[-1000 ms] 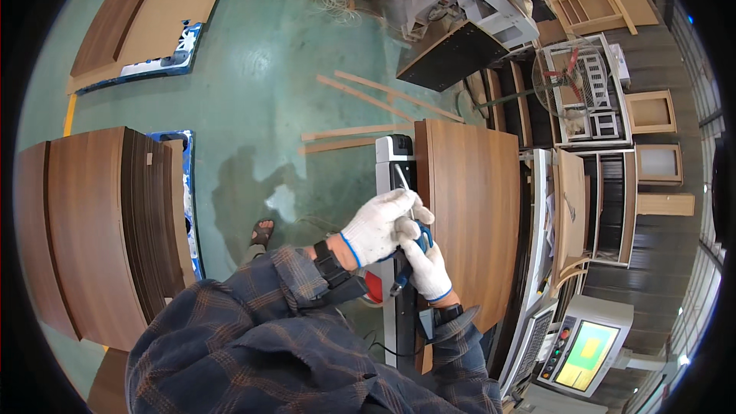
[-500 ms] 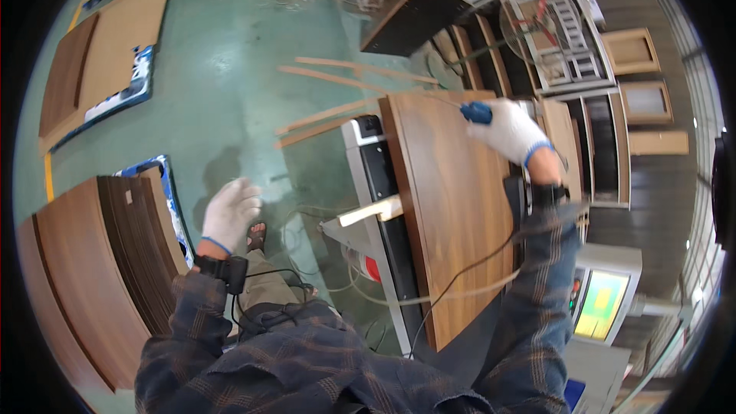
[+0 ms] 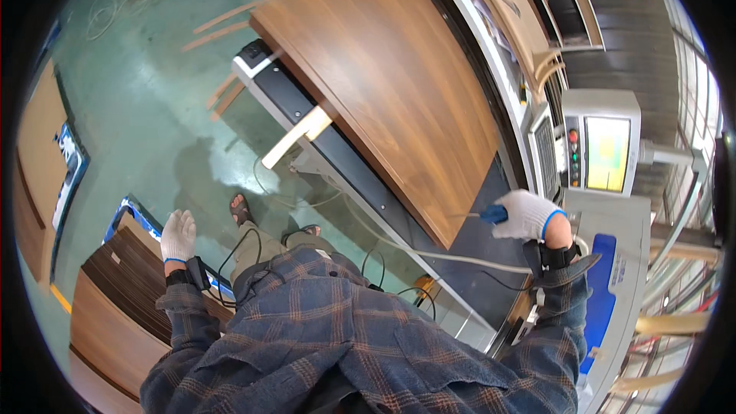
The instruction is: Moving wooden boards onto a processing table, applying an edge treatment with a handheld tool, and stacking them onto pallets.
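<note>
A blue air blow gun (image 3: 494, 215) is right of centre in the frame, its thin nozzle pointing left towards the lower right corner of a wood-grain panel (image 3: 376, 84); whether the tip touches the panel cannot be told. The right hand (image 3: 527, 215), in a white knit glove with a blue cuff, has its fingers curled round the handle. The brown panel lies slantwise across the upper middle, over a black machine bed (image 3: 481, 261), and a pale wooden strip (image 3: 295, 136) juts out at its left edge. A pale hose (image 3: 429, 255) crosses below the panel to the right wrist. On the right stand a control screen (image 3: 607, 152) and a keyboard (image 3: 544, 155), with a blue plate (image 3: 600, 295) beneath. At lower left, the left hand (image 3: 179, 235), also gloved, has its fingers extended and holds nothing visible, near a stack of dark-edged panels (image 3: 126, 276). Thin wooden slats (image 3: 222, 29) lie on the green floor (image 3: 165, 115) at upper left.
</note>
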Action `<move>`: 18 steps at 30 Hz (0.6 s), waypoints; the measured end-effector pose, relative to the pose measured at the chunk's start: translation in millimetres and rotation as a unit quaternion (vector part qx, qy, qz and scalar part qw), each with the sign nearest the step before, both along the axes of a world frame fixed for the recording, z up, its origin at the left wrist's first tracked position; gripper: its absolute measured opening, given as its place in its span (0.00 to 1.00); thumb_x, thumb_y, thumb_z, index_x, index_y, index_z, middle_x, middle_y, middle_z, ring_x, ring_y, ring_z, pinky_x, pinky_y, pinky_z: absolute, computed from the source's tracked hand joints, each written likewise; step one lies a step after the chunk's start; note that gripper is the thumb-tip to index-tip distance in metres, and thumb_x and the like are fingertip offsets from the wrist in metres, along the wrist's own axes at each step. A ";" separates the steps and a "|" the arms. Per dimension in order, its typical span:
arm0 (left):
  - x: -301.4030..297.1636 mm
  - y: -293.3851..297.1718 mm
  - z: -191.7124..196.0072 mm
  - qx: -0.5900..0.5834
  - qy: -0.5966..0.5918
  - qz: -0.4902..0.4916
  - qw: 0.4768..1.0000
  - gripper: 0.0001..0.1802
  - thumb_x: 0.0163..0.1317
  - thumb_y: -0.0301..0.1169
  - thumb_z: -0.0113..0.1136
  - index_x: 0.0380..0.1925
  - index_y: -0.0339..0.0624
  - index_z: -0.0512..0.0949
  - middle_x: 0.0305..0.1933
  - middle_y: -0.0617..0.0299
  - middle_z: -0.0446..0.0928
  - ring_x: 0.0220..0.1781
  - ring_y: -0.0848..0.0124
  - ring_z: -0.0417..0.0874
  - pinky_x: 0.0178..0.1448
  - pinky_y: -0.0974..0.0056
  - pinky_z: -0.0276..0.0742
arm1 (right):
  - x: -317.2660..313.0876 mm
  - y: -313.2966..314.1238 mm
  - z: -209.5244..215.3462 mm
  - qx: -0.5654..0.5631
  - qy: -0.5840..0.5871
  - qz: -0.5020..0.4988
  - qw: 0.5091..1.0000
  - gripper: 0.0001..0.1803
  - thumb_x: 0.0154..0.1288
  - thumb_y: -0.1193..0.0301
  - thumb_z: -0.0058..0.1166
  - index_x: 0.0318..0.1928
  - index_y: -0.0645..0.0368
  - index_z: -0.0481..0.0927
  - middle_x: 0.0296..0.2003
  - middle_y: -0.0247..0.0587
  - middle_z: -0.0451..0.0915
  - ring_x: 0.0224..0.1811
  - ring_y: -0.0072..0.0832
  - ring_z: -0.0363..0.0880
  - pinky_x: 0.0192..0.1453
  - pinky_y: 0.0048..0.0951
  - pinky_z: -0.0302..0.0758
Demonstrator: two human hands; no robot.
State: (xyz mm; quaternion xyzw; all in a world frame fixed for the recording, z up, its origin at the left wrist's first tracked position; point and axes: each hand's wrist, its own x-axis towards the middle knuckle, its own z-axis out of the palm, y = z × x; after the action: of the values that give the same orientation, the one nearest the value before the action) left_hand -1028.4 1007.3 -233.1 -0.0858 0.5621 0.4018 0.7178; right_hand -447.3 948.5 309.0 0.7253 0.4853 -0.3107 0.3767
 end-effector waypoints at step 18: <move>14.3 -62.8 128.9 0.123 0.048 -0.016 0.991 0.14 0.74 0.40 0.63 0.50 0.43 0.79 0.41 0.60 0.82 0.40 0.67 0.84 0.44 0.65 0.84 | 308.5 110.5 -95.9 0.271 -0.126 -0.140 0.944 0.21 0.54 0.62 0.72 0.36 0.71 0.87 0.25 0.44 0.87 0.23 0.31 0.86 0.27 0.36 0.80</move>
State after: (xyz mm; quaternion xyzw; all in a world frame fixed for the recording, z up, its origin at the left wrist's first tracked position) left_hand -1014.1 944.5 -104.1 0.0314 0.5437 0.4599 0.7014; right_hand -138.8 1059.1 213.2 0.8937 0.3935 -0.1227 0.1770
